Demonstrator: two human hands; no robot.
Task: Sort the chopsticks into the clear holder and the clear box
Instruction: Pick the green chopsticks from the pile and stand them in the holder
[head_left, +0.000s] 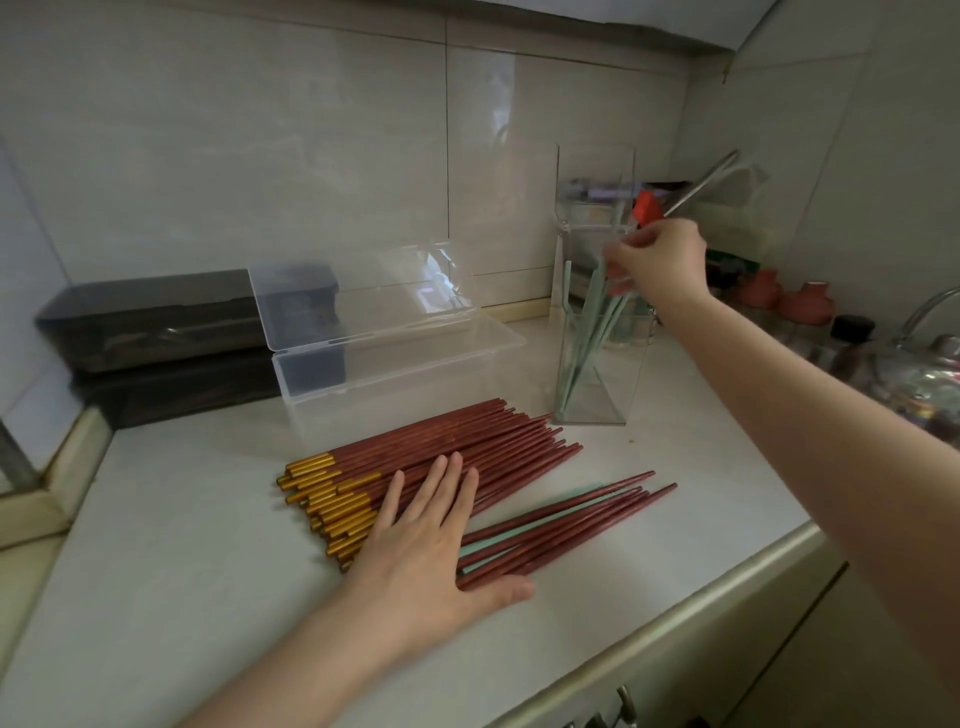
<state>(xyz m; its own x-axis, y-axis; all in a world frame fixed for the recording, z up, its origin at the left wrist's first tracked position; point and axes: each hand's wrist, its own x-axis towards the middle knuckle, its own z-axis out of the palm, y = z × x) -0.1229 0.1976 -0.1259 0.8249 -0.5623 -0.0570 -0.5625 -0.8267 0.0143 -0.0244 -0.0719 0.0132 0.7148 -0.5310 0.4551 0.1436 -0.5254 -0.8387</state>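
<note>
Nearest me, left hand lies flat, fingers straight, pinning the gold-capped red-brown wooden chopsticks. At one o'clock my right hand pinches pale green flat chopsticks inside the tall clear holder; I'd lower them gently before releasing. Open clear plastic box sits at twelve.

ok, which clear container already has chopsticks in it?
The tall clear holder, right of the clear box: pale green chopsticks stand in it, the right hand gripping their tops. The box, lid up, shows none.

Ends of chopsticks under left hand
</note>
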